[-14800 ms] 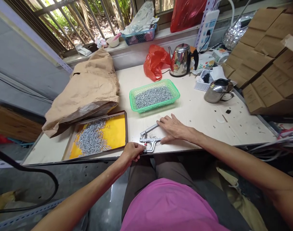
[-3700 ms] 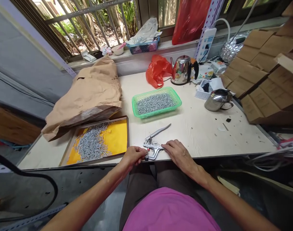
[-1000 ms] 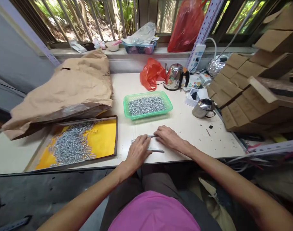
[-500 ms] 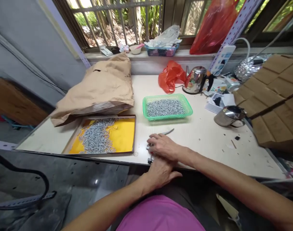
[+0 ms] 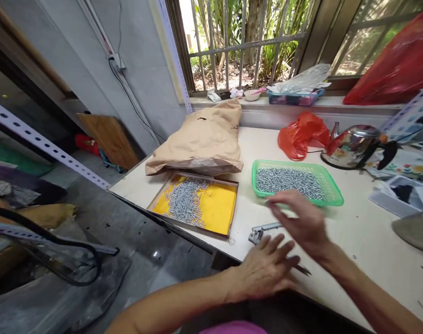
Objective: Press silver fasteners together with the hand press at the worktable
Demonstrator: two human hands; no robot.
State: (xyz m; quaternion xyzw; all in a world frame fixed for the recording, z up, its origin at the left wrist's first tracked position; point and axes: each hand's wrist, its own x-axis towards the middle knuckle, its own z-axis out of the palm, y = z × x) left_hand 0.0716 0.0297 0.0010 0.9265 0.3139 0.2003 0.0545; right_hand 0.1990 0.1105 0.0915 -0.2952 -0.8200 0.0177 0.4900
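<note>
My left hand [image 5: 265, 271] lies flat with fingers stretched out at the near table edge, resting on the handles of metal pliers [image 5: 263, 230]. The pliers' head pokes out beyond my fingertips. My right hand [image 5: 302, 221] hovers blurred above the table, between the pliers and a green basket [image 5: 331, 197] of small metal cylinders. Its fingers seem loosely spread and I cannot see anything in them. A shallow tray with a yellow bottom [image 5: 218, 208] holds several more metal cylinders to the left.
A brown paper sack [image 5: 202, 139] lies behind the tray. A red plastic bag [image 5: 302, 134], a steel kettle [image 5: 354, 146] and a metal cup [image 5: 416, 229] stand on the right. Perforated metal rails [image 5: 48, 146] and a dark hose [image 5: 75, 250] are on the left, over the floor.
The view has swung left. My right hand lifted off the pliers and moved toward the green basket. My left hand now lies flat over the pliers' handles.
</note>
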